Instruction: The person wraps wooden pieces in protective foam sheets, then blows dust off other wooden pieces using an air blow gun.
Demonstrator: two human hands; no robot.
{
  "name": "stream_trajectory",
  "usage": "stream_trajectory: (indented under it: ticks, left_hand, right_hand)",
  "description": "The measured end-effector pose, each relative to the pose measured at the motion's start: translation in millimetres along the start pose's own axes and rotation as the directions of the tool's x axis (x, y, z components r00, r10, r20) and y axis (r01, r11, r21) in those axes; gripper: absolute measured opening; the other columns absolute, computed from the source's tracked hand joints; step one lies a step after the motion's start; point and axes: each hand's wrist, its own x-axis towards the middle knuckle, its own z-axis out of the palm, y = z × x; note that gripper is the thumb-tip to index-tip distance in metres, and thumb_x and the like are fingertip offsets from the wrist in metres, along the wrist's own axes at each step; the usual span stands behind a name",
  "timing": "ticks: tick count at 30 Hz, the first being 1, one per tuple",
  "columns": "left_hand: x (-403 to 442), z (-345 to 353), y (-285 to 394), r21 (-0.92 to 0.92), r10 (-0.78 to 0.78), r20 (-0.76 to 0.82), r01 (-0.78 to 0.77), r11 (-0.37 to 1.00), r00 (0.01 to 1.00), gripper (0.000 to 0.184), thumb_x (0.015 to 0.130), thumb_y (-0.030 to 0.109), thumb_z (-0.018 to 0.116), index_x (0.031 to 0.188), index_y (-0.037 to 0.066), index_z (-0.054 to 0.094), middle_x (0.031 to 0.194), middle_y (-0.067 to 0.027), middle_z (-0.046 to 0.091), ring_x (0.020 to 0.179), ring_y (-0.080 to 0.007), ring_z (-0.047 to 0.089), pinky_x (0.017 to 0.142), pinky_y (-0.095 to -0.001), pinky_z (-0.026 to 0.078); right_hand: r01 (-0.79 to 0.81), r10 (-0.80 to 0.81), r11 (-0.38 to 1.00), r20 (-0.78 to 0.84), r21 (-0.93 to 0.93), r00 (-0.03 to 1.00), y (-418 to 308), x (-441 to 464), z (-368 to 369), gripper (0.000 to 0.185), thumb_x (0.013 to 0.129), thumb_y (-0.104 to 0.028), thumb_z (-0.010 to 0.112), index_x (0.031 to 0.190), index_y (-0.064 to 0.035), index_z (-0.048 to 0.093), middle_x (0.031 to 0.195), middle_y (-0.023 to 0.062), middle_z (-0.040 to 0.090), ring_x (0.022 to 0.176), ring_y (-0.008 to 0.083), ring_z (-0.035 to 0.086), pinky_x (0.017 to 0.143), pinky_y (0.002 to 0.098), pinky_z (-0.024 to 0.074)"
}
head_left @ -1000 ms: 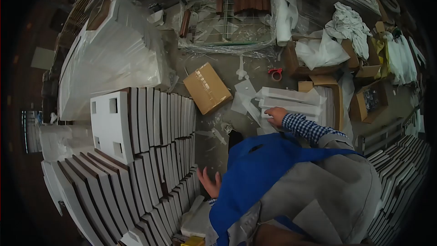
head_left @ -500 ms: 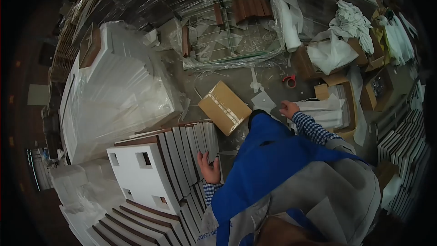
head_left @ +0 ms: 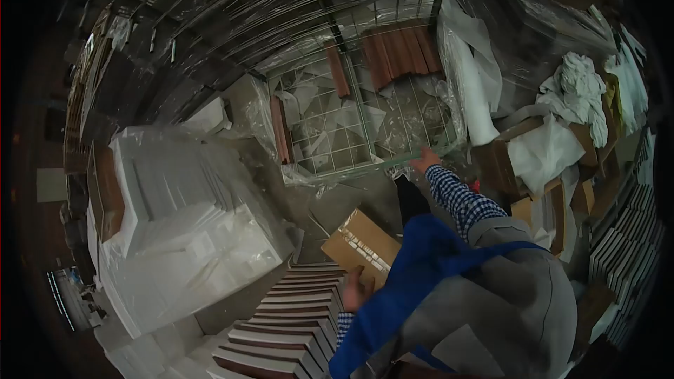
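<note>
My right hand [head_left: 425, 160] reaches forward to the near edge of a wire-mesh crate [head_left: 368, 166]. Its fingers are stretched out at the rim; whether they touch it I cannot tell. My left hand [head_left: 357, 291] is low beside my blue apron, slightly blurred, with fingers apart and nothing seen in it. Close to it are a taped cardboard box [head_left: 358, 238] on the floor and a row of white panels with brown edges [head_left: 295, 316]. Inside the crate lie reddish-brown strips [head_left: 400, 57] and plastic scraps.
At left stands a large plastic-wrapped stack of white panels [head_left: 189, 203]. A white foam roll [head_left: 479, 109] leans at the crate's right side. Open cartons [head_left: 495, 168] with white wrapping are on the right, and more stacked panels [head_left: 621, 238] stand beyond them.
My view has shifted forward, so the crate appears nearer and lower. My right hand has moved from above the floor scraps to the crate's edge. My left hand is now beside the cardboard box.
</note>
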Motion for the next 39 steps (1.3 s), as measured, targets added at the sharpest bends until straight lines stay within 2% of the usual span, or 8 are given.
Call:
stream_trajectory:
  ticks: [3, 5, 14, 19, 24, 32, 34, 39]
  left_hand:
    - [152.4, 41.1, 41.9, -0.150, -0.049, 0.224, 0.084, 0.985, 0.973, 0.053, 0.089, 0.023, 0.073, 0.134, 0.002, 0.056, 0.125, -0.0229, 0.063, 0.121, -0.0357, 0.060, 0.100, -0.0455, 0.048]
    - [250.5, 68.9, 69.5, -0.078, 0.075, 0.448, -0.045, 0.996, 0.891, 0.057, 0.090, 0.033, 0.070, 0.134, 0.000, 0.054, 0.123, -0.0243, 0.063, 0.118, -0.0393, 0.060, 0.101, -0.0465, 0.047]
    - [385.2, 191.6, 48.7, 0.130, 0.226, 0.572, -0.359, 0.924, 0.789, 0.063, 0.092, 0.049, 0.062, 0.137, 0.006, 0.050, 0.150, -0.0161, 0.040, 0.143, -0.0360, 0.030, 0.111, -0.0682, 0.022]
    - [399.0, 209.4, 29.3, 0.074, 0.283, 0.402, -0.339, 0.938, 0.871, 0.062, 0.088, 0.052, 0.064, 0.132, 0.009, 0.056, 0.150, -0.0116, 0.040, 0.145, -0.0321, 0.026, 0.109, -0.0712, 0.019]
    - [408.0, 207.8, 36.5, 0.083, 0.209, 0.468, -0.278, 0.957, 0.859, 0.063, 0.089, 0.054, 0.061, 0.135, 0.011, 0.056, 0.150, -0.0120, 0.041, 0.145, -0.0313, 0.027, 0.110, -0.0718, 0.015]
    - [423.0, 205.4, 33.2, 0.142, 0.213, 0.452, -0.306, 0.941, 0.866, 0.063, 0.088, 0.056, 0.060, 0.131, 0.010, 0.059, 0.148, -0.0121, 0.043, 0.144, -0.0311, 0.030, 0.110, -0.0715, 0.016]
    - [422.5, 214.7, 31.4, 0.152, 0.286, 0.302, -0.342, 0.927, 0.909, 0.059, 0.087, 0.055, 0.063, 0.124, 0.009, 0.063, 0.148, -0.0114, 0.043, 0.144, -0.0305, 0.030, 0.110, -0.0709, 0.017]
    - [423.7, 222.1, 23.3, 0.156, 0.294, 0.299, -0.350, 0.924, 0.908, 0.049, 0.085, 0.049, 0.067, 0.114, 0.009, 0.065, 0.147, -0.0101, 0.043, 0.144, -0.0296, 0.029, 0.111, -0.0694, 0.015]
  right_hand:
    - [0.004, -0.006, 0.998, -0.042, -0.061, 0.999, -40.1, 125.5, 25.7, 0.088, 0.078, -0.043, 0.081, 0.146, -0.0022, 0.044, 0.142, 0.0243, 0.051, 0.127, 0.0374, 0.053, 0.106, 0.0474, 0.0479]
    - [-0.045, 0.039, 0.994, -0.052, -0.103, 0.998, -72.8, 200.9, 34.9, 0.088, 0.077, -0.042, 0.081, 0.146, -0.0023, 0.044, 0.143, 0.0248, 0.050, 0.127, 0.0374, 0.053, 0.107, 0.0474, 0.0477]
    - [-0.112, 0.100, 0.993, -0.236, -0.037, 0.967, -137.6, 448.4, 82.2, 0.107, 0.070, -0.043, 0.085, 0.152, -0.0039, 0.029, 0.148, 0.0254, 0.039, 0.133, 0.0430, 0.043, 0.112, 0.0488, 0.0412]
    - [-0.272, 0.208, 0.939, -0.282, -0.210, 0.936, -152.6, 506.9, 107.7, 0.110, 0.070, -0.045, 0.086, 0.154, -0.0088, 0.026, 0.149, 0.0225, 0.036, 0.133, 0.0411, 0.040, 0.109, 0.0498, 0.0418]
    - [-0.313, 0.200, 0.858, -0.296, -0.407, 0.934, -145.4, 505.1, 108.8, 0.114, 0.069, -0.051, 0.086, 0.157, -0.0139, 0.022, 0.150, 0.0178, 0.035, 0.135, 0.0380, 0.038, 0.110, 0.0500, 0.0368]
    - [-0.244, 0.185, 0.900, -0.192, -0.361, 0.964, -147.9, 524.9, 104.2, 0.120, 0.070, -0.048, 0.087, 0.159, -0.0145, 0.014, 0.151, 0.0262, 0.029, 0.131, 0.0454, 0.042, 0.107, 0.0496, 0.0441]
    - [-0.347, 0.269, 0.884, -0.266, -0.315, 0.926, -148.1, 531.2, 116.0, 0.121, 0.071, -0.047, 0.087, 0.160, -0.0157, 0.010, 0.153, 0.0280, 0.023, 0.133, 0.0465, 0.039, 0.108, 0.0506, 0.0432]
    - [-0.434, 0.359, 0.867, -0.300, -0.243, 0.884, -150.1, 548.2, 132.7, 0.126, 0.074, -0.046, 0.085, 0.161, -0.0186, -0.002, 0.158, 0.0278, 0.013, 0.139, 0.0450, 0.031, 0.106, 0.0538, 0.0415]
